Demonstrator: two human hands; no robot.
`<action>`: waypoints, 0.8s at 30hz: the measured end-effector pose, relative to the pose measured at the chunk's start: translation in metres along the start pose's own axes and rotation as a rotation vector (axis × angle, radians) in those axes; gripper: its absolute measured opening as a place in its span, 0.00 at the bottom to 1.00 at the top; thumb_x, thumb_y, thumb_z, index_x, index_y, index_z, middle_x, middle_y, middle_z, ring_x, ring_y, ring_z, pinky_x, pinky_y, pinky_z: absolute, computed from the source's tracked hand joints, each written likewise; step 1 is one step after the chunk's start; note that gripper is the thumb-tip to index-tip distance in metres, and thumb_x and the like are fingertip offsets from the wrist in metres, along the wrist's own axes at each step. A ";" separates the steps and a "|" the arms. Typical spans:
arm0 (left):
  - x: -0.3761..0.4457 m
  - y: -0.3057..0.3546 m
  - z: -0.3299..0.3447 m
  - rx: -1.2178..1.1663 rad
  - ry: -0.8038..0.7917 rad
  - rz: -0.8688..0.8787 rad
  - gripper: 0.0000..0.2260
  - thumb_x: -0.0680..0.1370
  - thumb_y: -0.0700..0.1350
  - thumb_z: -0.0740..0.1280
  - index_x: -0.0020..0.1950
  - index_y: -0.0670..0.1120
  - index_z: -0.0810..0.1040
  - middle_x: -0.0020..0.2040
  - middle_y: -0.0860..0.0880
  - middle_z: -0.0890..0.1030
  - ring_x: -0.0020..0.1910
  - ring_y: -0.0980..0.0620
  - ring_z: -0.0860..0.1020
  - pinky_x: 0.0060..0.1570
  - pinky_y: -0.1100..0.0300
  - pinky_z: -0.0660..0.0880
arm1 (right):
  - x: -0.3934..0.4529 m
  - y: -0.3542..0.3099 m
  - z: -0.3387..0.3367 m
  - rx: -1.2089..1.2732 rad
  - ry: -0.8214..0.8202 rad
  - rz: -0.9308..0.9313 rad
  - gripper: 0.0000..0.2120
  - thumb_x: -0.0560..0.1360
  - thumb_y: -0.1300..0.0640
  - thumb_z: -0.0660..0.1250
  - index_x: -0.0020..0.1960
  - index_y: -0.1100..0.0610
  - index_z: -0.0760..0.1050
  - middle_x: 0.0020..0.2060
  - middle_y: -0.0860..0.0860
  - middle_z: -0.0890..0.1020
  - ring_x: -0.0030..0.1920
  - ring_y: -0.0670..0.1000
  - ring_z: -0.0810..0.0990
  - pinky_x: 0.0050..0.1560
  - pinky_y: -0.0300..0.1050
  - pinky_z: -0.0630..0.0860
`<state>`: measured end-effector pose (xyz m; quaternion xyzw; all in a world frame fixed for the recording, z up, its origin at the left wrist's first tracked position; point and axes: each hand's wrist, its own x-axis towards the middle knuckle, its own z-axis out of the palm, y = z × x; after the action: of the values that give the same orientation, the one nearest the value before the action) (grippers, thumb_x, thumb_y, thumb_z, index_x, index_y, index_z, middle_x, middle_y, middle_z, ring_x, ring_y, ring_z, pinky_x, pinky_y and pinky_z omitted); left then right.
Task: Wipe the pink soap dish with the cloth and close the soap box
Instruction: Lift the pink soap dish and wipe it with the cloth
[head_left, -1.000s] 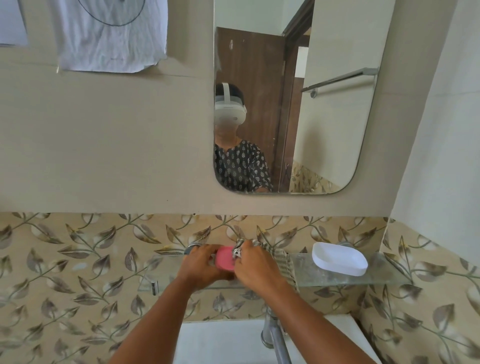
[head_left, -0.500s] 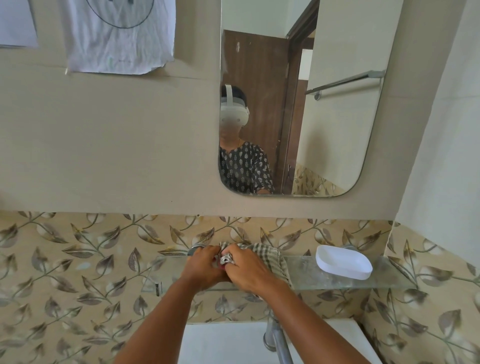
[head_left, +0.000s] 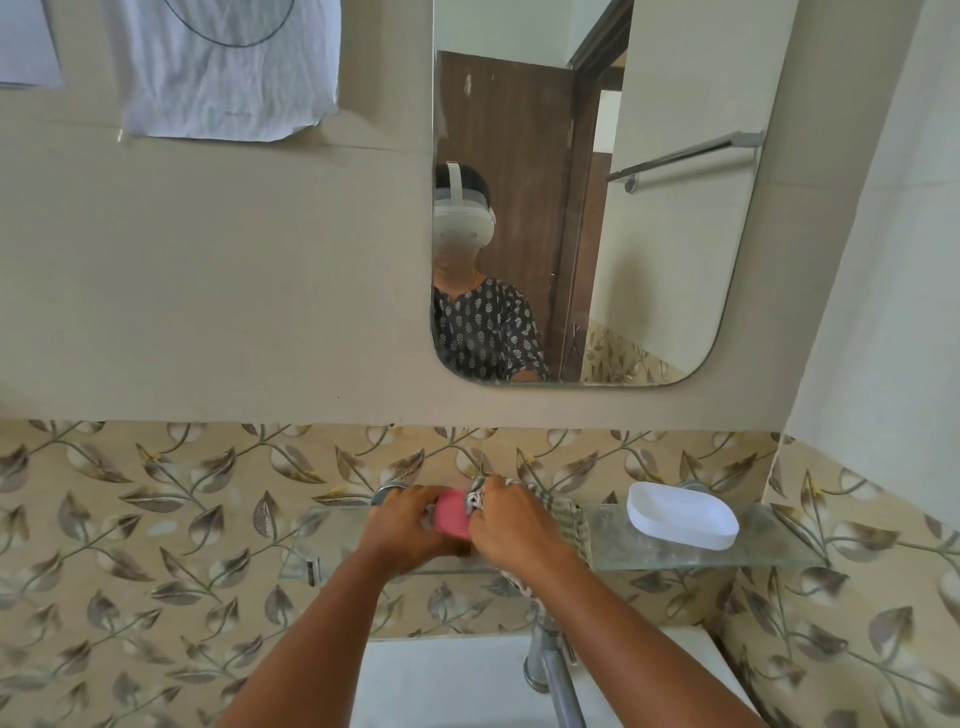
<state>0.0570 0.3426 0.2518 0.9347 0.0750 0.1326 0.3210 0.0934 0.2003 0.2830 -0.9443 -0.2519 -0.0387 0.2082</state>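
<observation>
The pink soap dish (head_left: 452, 514) is held over the glass shelf (head_left: 675, 556) by my left hand (head_left: 408, 530), which grips its left end. My right hand (head_left: 511, 525) holds the checked cloth (head_left: 563, 519) bunched against the dish's right side, and the rest of the cloth hangs down behind my wrist. A white soap box lid (head_left: 681, 514) lies upside down on the right part of the shelf, apart from both hands. Most of the pink dish is hidden by my fingers.
A mirror (head_left: 597, 208) hangs on the wall above the shelf. Below are a white basin (head_left: 441, 680) and a chrome tap (head_left: 550, 670). A white paper sheet (head_left: 223, 67) is stuck at upper left. A side wall closes in at the right.
Half a second ago the cloth covered the pink dish fully. Now my right hand has slid right with the cloth and the pink dish shows again between my hands.
</observation>
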 end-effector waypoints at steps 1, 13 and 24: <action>0.000 0.001 0.000 0.001 0.002 -0.001 0.38 0.58 0.63 0.77 0.66 0.56 0.73 0.61 0.54 0.77 0.56 0.53 0.72 0.56 0.57 0.70 | 0.001 0.002 -0.001 0.010 -0.006 0.009 0.17 0.75 0.58 0.59 0.63 0.62 0.67 0.53 0.58 0.79 0.52 0.58 0.78 0.50 0.51 0.77; 0.003 -0.003 0.000 0.007 0.005 -0.013 0.39 0.49 0.71 0.67 0.57 0.56 0.78 0.55 0.54 0.80 0.55 0.50 0.74 0.56 0.52 0.73 | 0.003 -0.006 0.001 0.260 -0.145 -0.106 0.19 0.75 0.54 0.57 0.66 0.53 0.66 0.44 0.51 0.76 0.42 0.50 0.75 0.40 0.47 0.72; 0.002 -0.003 0.001 -0.021 -0.001 -0.031 0.33 0.50 0.70 0.69 0.53 0.60 0.78 0.52 0.55 0.80 0.53 0.51 0.75 0.54 0.52 0.73 | -0.004 0.004 -0.012 0.403 -0.240 -0.123 0.11 0.74 0.58 0.59 0.56 0.51 0.69 0.39 0.50 0.75 0.36 0.49 0.72 0.34 0.44 0.65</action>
<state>0.0591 0.3446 0.2493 0.9301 0.0880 0.1280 0.3328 0.0920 0.1901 0.2913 -0.8644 -0.3345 0.1124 0.3583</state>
